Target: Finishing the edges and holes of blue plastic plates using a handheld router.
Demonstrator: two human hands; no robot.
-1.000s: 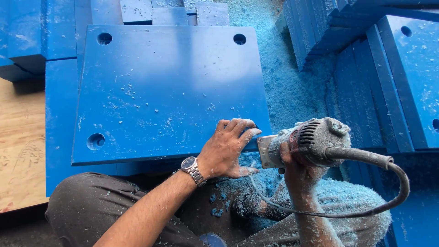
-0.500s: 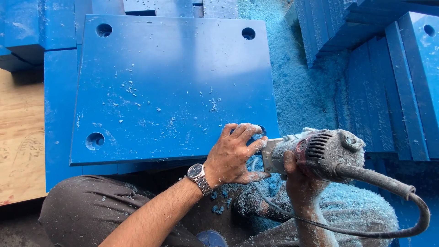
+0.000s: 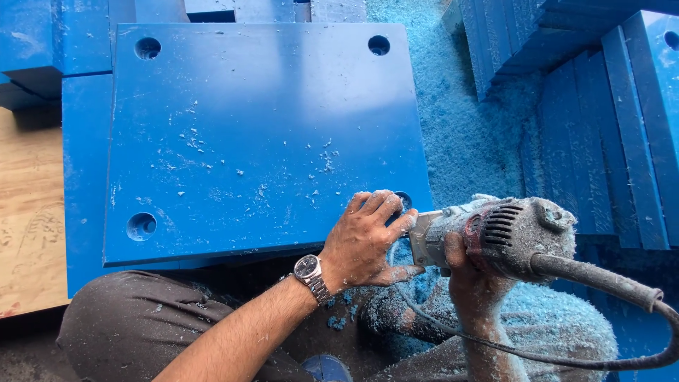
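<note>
A large blue plastic plate (image 3: 262, 134) lies flat with a round hole near each corner. My left hand (image 3: 364, 237), with a metal wristwatch (image 3: 310, 272) on the wrist, rests on the plate's near right corner. It half covers the hole (image 3: 404, 201) there, and its fingers and thumb cup the metal nose of a dusty handheld power tool (image 3: 509, 237). My right hand (image 3: 463, 272) grips the tool's body from below. The tool's working end is hidden by my left hand.
The tool's thick cable (image 3: 601, 283) loops off to the right and back under my arm. Blue shavings (image 3: 467, 134) cover the floor. More blue slabs (image 3: 608, 120) are stacked on edge at the right, and others (image 3: 28, 49) lie at the far left. A plywood sheet (image 3: 28, 212) is on the left.
Both hands and the tool stay at the plate's near right corner. The view has shifted slightly, and the tool sits a little lower and to the right in the picture.
</note>
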